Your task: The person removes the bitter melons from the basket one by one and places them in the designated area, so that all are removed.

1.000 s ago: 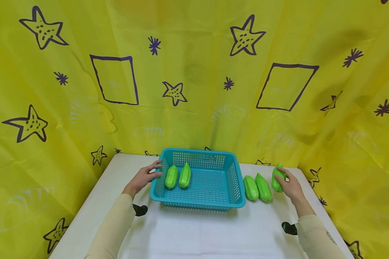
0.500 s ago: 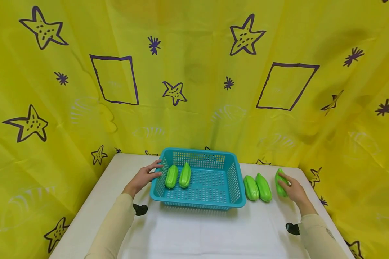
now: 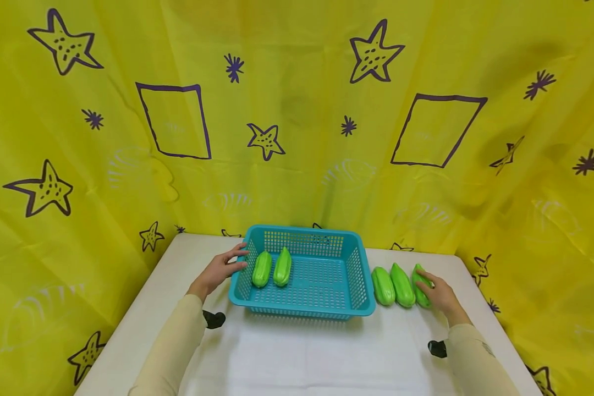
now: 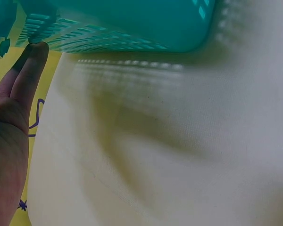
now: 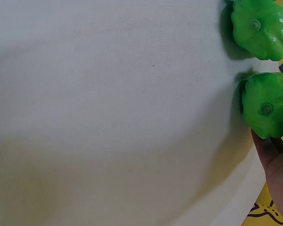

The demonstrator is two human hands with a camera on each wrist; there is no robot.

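In the head view, my left hand (image 3: 218,274) rests its extended fingers against the left side of a turquoise plastic basket (image 3: 297,311). The left wrist view shows those fingers (image 4: 30,70) reaching the perforated basket wall. Two glossy, ribbed green gourds (image 3: 262,269) lie inside, toward the left. On the right, my right hand (image 3: 440,294) holds another green gourd (image 3: 418,287), thumb and fingers about its side, close over the table. Beside it lie two more gourds (image 3: 402,286), the outer one (image 3: 383,287) next to the basket. In the right wrist view, the held gourd (image 5: 264,106) shows its lobed stem end.
White cloth covers the table (image 3: 297,357). A yellow curtain (image 3: 297,181) with purple stars and frames encloses it at the back and both sides. Dark straps or wrist cameras (image 3: 214,320) hang by the sleeves.
My right hand lowered the gourd toward the table, first slightly right, then left until it came beside the two lying there. My left hand stayed at the basket.
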